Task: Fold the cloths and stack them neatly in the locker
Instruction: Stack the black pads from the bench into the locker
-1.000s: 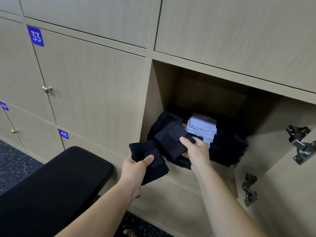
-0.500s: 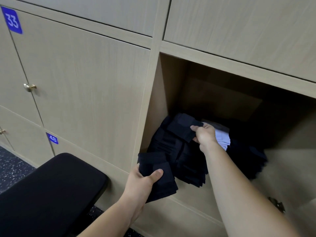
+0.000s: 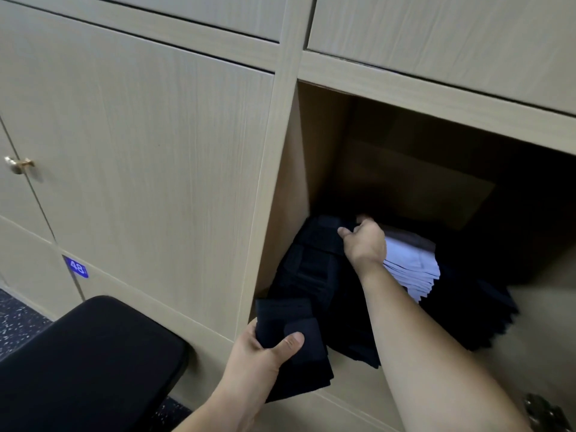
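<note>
The open locker (image 3: 314, 157) holds a stack of folded black cloths (image 3: 314, 275) at its left, a stack of white cloths (image 3: 414, 269) in the middle and more dark cloths (image 3: 480, 310) at the right. My right hand (image 3: 364, 244) reaches deep inside and pinches a folded black cloth (image 3: 330, 227) lying on top of the left stack. My left hand (image 3: 265, 353) grips several folded black cloths (image 3: 296, 335) just outside the locker's lower front edge, thumb on top.
A black padded bench (image 3: 87, 366) stands at lower left, close to my left arm. Closed locker doors (image 3: 149, 169) with a brass knob (image 3: 17, 165) and a blue label 48 (image 3: 76, 267) fill the left. A door hinge (image 3: 542, 410) shows at bottom right.
My right hand has carried the folded black cloth deeper into the locker, onto the back of the left stack. The camera has moved closer and rightward. My left hand keeps its cloths.
</note>
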Demonstrator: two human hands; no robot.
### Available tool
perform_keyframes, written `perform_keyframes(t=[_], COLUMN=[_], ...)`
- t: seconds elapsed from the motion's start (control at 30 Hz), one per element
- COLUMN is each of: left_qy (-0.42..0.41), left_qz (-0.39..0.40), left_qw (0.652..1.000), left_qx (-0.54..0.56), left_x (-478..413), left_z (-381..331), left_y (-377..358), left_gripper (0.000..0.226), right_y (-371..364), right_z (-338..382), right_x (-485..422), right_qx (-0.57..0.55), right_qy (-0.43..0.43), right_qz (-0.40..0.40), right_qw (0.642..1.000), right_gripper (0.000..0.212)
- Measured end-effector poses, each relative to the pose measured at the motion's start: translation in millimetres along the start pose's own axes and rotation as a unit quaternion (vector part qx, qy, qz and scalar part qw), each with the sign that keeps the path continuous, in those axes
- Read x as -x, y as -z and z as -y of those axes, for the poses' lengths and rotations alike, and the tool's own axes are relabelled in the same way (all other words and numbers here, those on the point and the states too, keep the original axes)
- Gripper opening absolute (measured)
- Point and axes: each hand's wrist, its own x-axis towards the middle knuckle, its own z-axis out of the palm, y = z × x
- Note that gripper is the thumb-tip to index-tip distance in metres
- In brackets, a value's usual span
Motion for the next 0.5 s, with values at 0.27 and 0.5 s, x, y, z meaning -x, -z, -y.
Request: perform_keyframes(t=[0.27,0.5], left_qy=[-0.006,-0.001], left_qz=[-0.003,0.013], left_qw=[1.000,1.000], left_qx=[-0.006,0.013], left_x=[4.9,14.7], left_z=[-2.9,-6.9], left_y=[3.4,-2.0], left_gripper=[0.023,0.027], right_y=[-3.9,-2.8], right_z=[-13.4,-23.7], right_x=[12.8,11.1], right_qx=[-0.078,-0.118], right_qy=[0.004,0.015], right_qz=[0.037,0.062], right_qw=[0.996,0.991], right_gripper=[0.038,0.039])
